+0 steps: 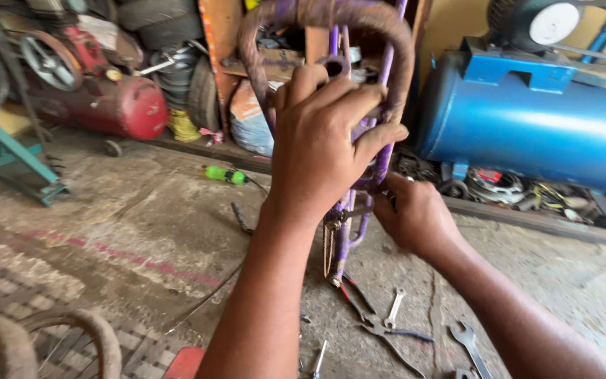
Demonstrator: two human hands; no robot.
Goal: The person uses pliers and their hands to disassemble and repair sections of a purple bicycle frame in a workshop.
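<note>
We steady the upright purple bike frame [380, 91] at centre, left hand [320, 144] in a closed grip on its tubes. Our right hand [415, 214] works a fastener lower down, its grip hidden. Spanners [394, 309] lie near on the floor.

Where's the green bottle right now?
The green bottle lies on the concrete floor, left of the left hand, near the red tank.
</note>
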